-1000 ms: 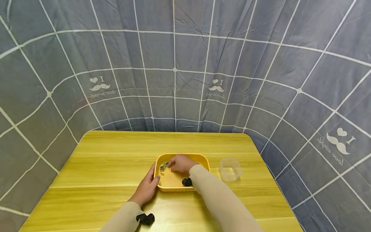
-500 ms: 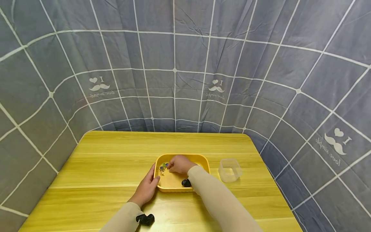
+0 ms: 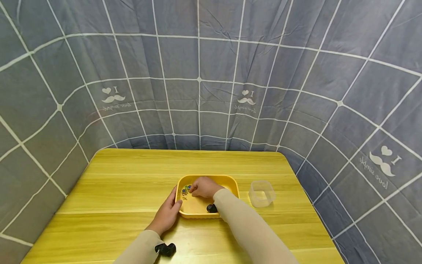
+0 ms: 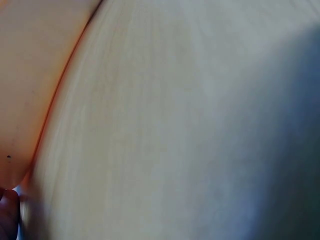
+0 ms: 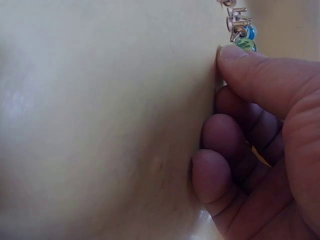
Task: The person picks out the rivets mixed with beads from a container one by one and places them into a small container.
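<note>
A shallow yellow tray [image 3: 197,209] stands on the table. My left hand [image 3: 166,215] grips its left side, thumb over the rim, fingers outside. In the left wrist view the tray wall [image 4: 35,90] shows, with one fingertip at lower left. Inside the tray, my right hand [image 3: 205,187] has its fingers curled, tips on or near the floor; whether they pinch anything is hidden. Just beyond its thumb, in the right wrist view, are a green marble [image 5: 246,44], a blue marble [image 5: 251,33] and several small brass-coloured pins with round heads [image 5: 235,22].
Right of the tray, a clear plastic box [image 3: 261,193] stands on the wooden-topped table [image 3: 125,190]. A grey curtain [image 3: 214,95] with white lines surrounds the table's back and sides. The right wrist camera [image 3: 212,208] hangs over the tray's front part.
The right hand has shifted only slightly, staying beside the marbles. The left hand keeps its hold on the tray, and the tray and box have not visibly moved.
</note>
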Available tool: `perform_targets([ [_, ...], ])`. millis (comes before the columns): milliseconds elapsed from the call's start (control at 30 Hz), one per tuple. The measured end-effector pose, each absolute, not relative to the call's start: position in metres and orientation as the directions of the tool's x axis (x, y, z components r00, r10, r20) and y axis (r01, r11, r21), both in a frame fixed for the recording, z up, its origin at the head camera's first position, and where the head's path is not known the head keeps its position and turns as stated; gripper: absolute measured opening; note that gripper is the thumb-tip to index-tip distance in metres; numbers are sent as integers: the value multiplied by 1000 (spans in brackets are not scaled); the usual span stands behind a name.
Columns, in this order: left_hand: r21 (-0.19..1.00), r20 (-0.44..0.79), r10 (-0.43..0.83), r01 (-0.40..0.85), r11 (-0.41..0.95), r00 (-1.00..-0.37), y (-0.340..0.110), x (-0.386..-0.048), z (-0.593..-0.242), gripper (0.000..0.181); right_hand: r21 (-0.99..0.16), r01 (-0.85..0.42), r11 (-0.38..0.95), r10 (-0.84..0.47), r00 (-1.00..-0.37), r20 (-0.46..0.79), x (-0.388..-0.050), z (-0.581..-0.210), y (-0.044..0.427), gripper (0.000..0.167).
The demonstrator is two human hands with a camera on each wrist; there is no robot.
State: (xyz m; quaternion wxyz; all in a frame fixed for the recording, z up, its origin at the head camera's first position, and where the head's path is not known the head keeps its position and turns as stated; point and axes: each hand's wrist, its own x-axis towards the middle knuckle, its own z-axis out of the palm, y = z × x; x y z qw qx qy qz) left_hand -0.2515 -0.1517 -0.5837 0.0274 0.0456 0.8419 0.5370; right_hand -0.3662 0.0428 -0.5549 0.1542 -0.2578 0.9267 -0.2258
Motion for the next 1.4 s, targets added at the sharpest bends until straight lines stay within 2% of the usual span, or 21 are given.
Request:
perform_targets([
  [300,904,1,107,46,425,-994,-152,-252,-585,66,-512,-413,753,-553,-820,-152,-363,-553,43,5],
  [1100,925,-12,126,37,377,-992,-154,-251,-585,70,-511,-395,764,-546,-818,-184,-362,-550,43,9],
  [1400,915,1,130,53,400,-992,-155,-254,-588,69,-531,-386,754,-539,-826,-166,-362,-546,44,7],
])
